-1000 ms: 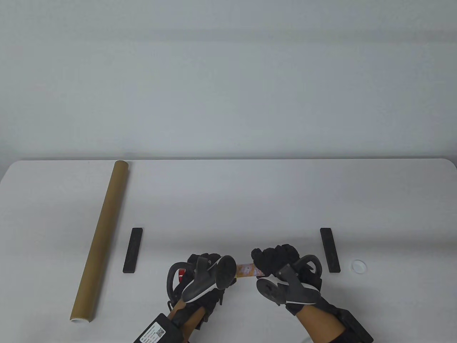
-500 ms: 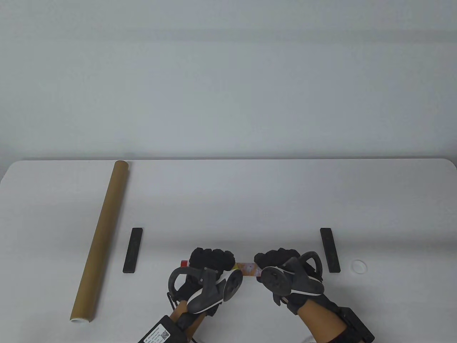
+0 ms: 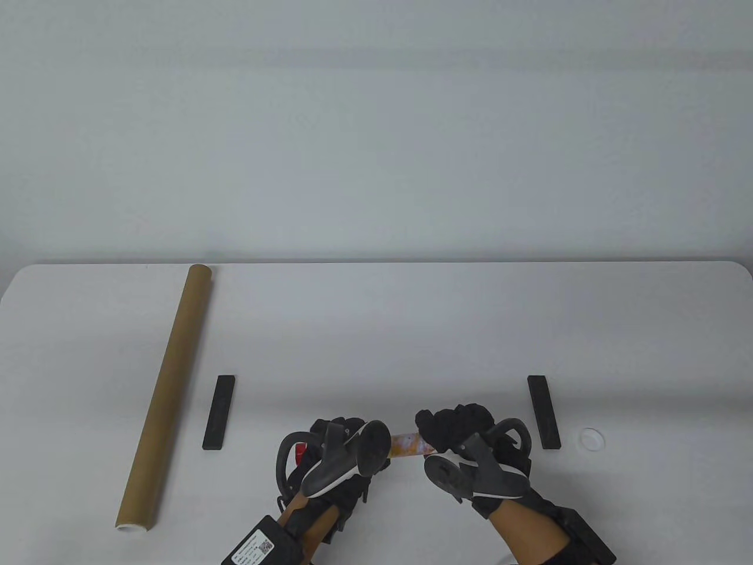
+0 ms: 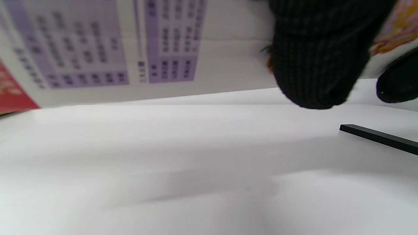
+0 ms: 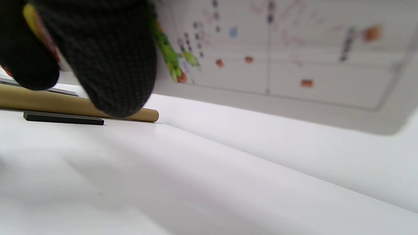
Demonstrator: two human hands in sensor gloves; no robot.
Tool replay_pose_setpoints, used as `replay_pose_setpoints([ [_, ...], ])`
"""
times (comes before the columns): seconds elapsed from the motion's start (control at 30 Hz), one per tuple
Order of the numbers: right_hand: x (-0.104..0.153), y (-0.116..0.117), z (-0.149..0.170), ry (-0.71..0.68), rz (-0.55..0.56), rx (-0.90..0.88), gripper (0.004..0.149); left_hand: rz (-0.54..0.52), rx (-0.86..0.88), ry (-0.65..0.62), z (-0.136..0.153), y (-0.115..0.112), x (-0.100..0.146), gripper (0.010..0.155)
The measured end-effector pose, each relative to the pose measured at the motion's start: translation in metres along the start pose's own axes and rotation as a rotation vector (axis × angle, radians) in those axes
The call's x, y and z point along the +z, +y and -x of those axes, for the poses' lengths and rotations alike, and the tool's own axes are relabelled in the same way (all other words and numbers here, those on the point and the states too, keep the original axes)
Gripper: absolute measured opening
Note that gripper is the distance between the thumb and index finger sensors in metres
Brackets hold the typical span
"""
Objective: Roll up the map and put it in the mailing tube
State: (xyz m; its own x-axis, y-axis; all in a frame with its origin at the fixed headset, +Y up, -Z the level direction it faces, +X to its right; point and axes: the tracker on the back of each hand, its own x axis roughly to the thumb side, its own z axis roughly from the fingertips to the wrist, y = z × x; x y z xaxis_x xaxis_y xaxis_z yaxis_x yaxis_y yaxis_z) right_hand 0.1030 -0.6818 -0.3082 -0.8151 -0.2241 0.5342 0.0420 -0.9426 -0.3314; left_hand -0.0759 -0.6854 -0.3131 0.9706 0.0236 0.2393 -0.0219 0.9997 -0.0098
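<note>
The map (image 3: 406, 445) is a tight colourful roll lying across the table's front, only its middle stretch and a red end near my left hand showing. My left hand (image 3: 332, 453) curls round its left part and my right hand (image 3: 456, 428) curls round its right part. Printed map paper (image 4: 98, 49) fills the top of the left wrist view beside a gloved fingertip (image 4: 313, 58). The right wrist view shows the map's white printed surface (image 5: 277, 49) above the table. The brown mailing tube (image 3: 167, 391) lies at the left, running front to back, well clear of both hands.
Two flat black bars lie on the table, one (image 3: 219, 412) left of my hands beside the tube, one (image 3: 543, 412) on the right. A small white round cap (image 3: 591, 437) sits just right of the right bar. The white table (image 3: 376, 329) stretches behind.
Both hands rolled forward over the map half a second ago and have now turned back toward me, trackers tilted up again. The roll stays in place.
</note>
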Motion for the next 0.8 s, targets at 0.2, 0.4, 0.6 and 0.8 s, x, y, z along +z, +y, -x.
replay_pose_setpoints([
  [0.2, -0.002, 0.002, 0.004, 0.011, -0.045, -0.051, 0.057, -0.093, -0.07, -0.012, -0.005, 0.0, 0.004, 0.053],
  [0.4, -0.003, 0.004, 0.012, 0.038, -0.088, -0.168, 0.056, -0.242, -0.206, -0.039, -0.013, 0.003, 0.011, 0.056],
  [0.6, -0.002, 0.004, 0.01, 0.028, -0.071, -0.144, 0.058, -0.207, -0.18, -0.039, -0.012, 0.004, 0.009, 0.049],
  [0.8, 0.001, 0.0, 0.003, 0.007, -0.015, -0.037, 0.064, -0.082, -0.079, -0.006, -0.005, 0.002, 0.004, 0.049],
])
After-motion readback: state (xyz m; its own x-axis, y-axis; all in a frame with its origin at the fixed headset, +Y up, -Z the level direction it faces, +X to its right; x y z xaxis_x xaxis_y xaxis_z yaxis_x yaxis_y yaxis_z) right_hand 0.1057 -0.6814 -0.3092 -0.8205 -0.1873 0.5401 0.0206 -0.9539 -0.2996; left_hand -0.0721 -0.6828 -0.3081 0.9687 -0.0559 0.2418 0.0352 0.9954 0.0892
